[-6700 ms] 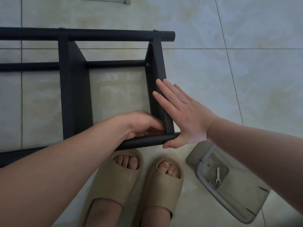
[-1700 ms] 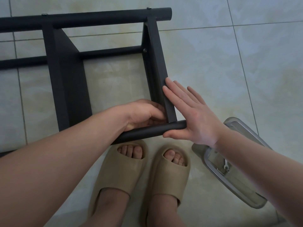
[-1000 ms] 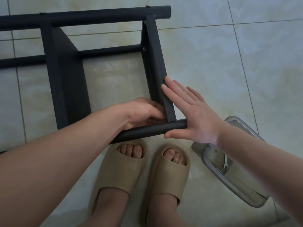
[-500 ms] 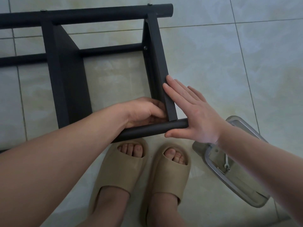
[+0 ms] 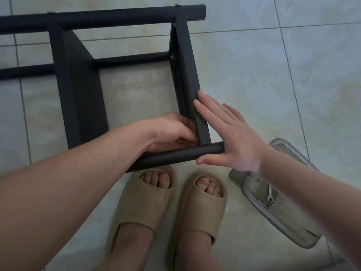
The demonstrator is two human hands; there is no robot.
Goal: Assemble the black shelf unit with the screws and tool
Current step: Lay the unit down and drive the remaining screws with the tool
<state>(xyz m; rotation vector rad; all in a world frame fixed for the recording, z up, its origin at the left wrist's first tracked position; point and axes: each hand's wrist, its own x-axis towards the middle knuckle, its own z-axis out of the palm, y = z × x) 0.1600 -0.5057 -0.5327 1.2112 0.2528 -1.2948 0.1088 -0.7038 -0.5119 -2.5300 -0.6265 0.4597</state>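
The black shelf unit [image 5: 78, 85] lies on its side on the tiled floor. Its right end panel [image 5: 187, 61] meets the near round tube [image 5: 175, 155] at a corner. My left hand [image 5: 168, 130] is tucked inside that corner with fingers and thumb curled together at the joint; what they pinch is hidden. My right hand [image 5: 230, 137] lies flat and straight against the outer face of the end panel, its thumb under the tube's end. A small metal wrench [image 5: 270, 194] lies in a clear plastic box [image 5: 252, 202] to the right, partly behind my right forearm.
My feet in beige slippers [image 5: 144, 202] stand just in front of the near tube. A screw head [image 5: 172, 57] shows on the end panel's inner face by the middle bar. Pale floor tiles [image 5: 273, 75] stretch to the right of the unit.
Both hands stay at the same corner of the frame. Only the view has shifted a little.
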